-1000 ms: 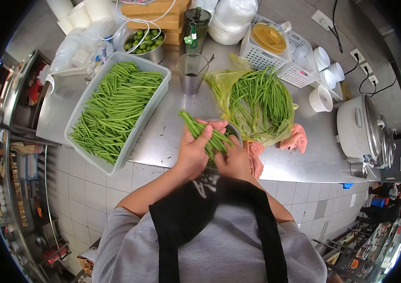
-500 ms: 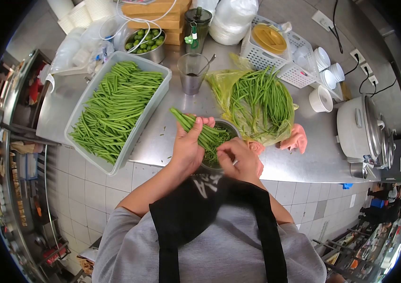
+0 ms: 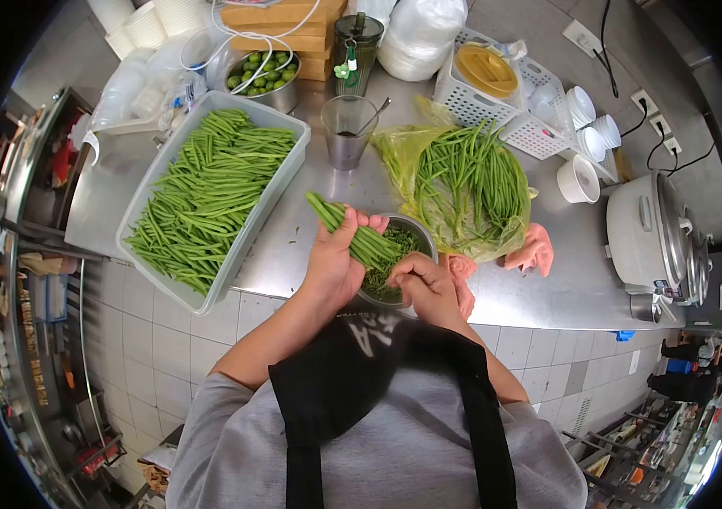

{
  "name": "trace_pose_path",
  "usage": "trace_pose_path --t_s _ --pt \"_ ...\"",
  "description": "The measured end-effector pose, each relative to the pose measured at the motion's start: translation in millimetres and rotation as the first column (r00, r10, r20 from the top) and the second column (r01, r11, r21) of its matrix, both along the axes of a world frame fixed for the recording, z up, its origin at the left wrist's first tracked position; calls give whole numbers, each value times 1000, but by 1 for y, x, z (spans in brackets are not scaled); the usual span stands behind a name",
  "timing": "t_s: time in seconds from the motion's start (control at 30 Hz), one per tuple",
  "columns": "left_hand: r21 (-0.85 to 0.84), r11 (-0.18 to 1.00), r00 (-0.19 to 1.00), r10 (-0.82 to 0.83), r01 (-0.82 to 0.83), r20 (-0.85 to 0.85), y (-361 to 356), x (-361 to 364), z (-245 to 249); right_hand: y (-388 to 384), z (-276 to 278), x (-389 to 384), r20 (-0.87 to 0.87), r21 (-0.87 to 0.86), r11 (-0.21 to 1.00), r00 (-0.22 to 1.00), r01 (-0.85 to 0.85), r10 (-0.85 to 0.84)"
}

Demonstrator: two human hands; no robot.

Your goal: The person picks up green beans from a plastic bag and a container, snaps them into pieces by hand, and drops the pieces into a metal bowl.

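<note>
My left hand (image 3: 337, 265) is wrapped round a bundle of green beans (image 3: 373, 244), holding it slanted over a metal bowl (image 3: 423, 231). Small green trimmings (image 3: 380, 282) lie in that bowl. At the lower right ends of the beans is my right hand (image 3: 429, 290), its fingers curled and pinched together; what is between them is hidden. Left of the hands, a clear plastic tub (image 3: 294, 161) is full of green beans (image 3: 216, 191). A yellow plastic bag (image 3: 396, 157) lies open beyond the bowl, with more long green beans (image 3: 475, 174) in it.
Crumpled pink gloves or cloths (image 3: 532, 250) lie right of the bowl. A plastic cup with a spoon (image 3: 346, 136) and a pot of green limes (image 3: 269, 85) stand behind. White baskets (image 3: 480, 89) and a large cooker (image 3: 645, 225) are at right. The steel table's front edge (image 3: 547, 326) runs near me.
My right hand has shifted slightly and its fingers have curled more. The left hand still holds the bundle in almost the same place.
</note>
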State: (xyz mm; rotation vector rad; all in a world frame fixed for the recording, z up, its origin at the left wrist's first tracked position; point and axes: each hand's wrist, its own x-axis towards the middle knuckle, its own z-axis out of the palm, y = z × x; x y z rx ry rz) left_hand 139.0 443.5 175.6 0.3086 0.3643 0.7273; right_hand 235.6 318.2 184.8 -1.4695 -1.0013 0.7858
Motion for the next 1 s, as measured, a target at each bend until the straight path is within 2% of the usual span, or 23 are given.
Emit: trace_pose_path --t_s 0.03,0.13,0.23,0.33,0.43,0.53,0.63,0.73,0.83,0.93,1.0 --pt "2 1000 1000 15 -15 -18 -1 0 3 2 -1 0 186 82 997 982 6 -21" --pt "37 998 997 61 -59 -50 -5 2 5 2 33 -15 414 -16 978 892 210 -184" --pt "84 995 995 66 -59 -76 -10 3 6 7 30 -15 599 174 976 773 127 -208" --pt "75 996 991 59 -50 -121 -16 4 9 11 25 -14 737 200 977 646 71 -198" --pt "55 998 989 47 -40 -138 -17 3 13 12 18 -14 800 219 974 562 53 -210" --pt "65 998 993 24 -16 -114 -17 3 12 11 17 -16 702 134 983 688 129 -186" --pt "54 998 992 25 -19 -123 -16 3 13 8 18 -15 359 -54 985 924 163 -133" --pt "47 998 991 39 -33 -131 -14 3 14 9 25 -18 438 -36 990 892 138 -108" --pt "55 998 992 39 -33 -118 -15 4 13 10 25 -18 638 111 989 756 94 -143" --pt "63 998 993 36 -29 -111 -16 4 12 12 21 -16 704 162 984 690 78 -170" --pt "73 997 994 30 -22 -105 -17 3 10 10 21 -18 686 122 986 709 109 -164"
